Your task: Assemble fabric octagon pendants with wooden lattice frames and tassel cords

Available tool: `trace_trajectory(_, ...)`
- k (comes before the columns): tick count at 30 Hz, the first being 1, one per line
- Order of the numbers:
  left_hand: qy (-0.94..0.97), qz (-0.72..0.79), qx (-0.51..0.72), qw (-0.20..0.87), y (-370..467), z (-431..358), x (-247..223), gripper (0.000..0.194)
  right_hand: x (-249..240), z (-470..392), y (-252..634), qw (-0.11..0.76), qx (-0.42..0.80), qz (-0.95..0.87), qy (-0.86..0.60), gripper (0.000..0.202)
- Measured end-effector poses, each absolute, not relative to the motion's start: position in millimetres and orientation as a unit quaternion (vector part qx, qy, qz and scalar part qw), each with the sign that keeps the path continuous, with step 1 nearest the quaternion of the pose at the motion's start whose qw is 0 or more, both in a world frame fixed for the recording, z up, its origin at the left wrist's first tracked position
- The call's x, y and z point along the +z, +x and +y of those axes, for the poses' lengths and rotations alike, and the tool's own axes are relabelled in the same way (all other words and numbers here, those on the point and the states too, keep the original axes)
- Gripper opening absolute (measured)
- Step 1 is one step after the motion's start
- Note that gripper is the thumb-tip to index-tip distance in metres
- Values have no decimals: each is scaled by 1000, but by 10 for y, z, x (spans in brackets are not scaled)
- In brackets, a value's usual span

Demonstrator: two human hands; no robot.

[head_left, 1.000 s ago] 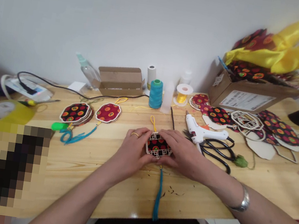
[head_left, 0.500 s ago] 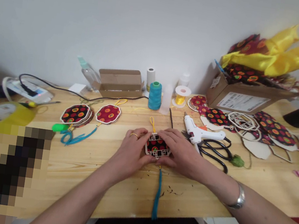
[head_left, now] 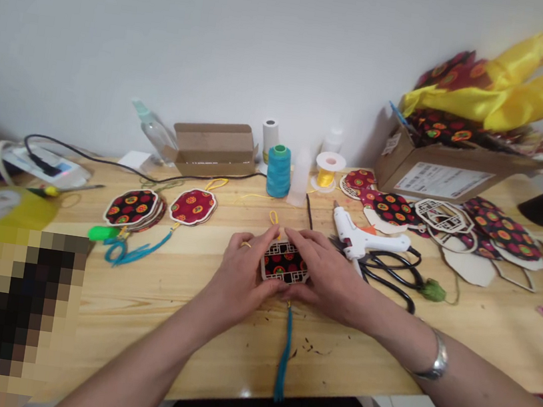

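Note:
Between my two hands, on the wooden table, lies a patterned ornament [head_left: 286,264] with dark fabric and pale lattice strips. My left hand [head_left: 239,270] grips its left side, thumb at the lower edge and fingers at the top. From the right, my right hand [head_left: 329,276] holds the other side, its thumb close to my left thumb. A yellow loop [head_left: 274,217] sticks up above the ornament, and a teal tassel [head_left: 284,360] hangs down toward the table's front edge.
A white glue gun [head_left: 355,235] and black-handled scissors [head_left: 393,269] lie right of my hands. Finished-looking ornaments [head_left: 133,209] are stacked at left. Behind stand a teal thread cone [head_left: 278,172], a yellow spool [head_left: 327,171] and a cardboard box [head_left: 437,173] of fabric.
The view has shifted slightly. My fingertips sit a little closer together at the ornament's top edge; both hands still hold it in about the same place.

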State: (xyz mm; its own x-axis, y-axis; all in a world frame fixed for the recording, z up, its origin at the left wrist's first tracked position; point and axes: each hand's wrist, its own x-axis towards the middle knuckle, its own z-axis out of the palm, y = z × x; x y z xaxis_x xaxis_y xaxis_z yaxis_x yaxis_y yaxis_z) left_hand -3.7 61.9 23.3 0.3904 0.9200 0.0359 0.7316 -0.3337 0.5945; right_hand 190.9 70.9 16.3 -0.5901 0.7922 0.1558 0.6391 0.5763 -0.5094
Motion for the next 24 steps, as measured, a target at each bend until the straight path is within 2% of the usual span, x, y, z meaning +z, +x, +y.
trace_trajectory(9,801,513,161,265,-43,627,186,68,160,712,1926,197,217,-865,-406,92)
trace_trajectory(17,808,527,123,234,-20,633,222,70,200,721,1939,209,228,-865,-394,88)
trace_trajectory(21,815,523,115,223,-27,644,216,70,406,697,2021,303,292,-792,-441,66)
trace_trajectory(24,813,528,109,219,-25,652,221,70,610,678,2057,351,434,-661,-501,48)
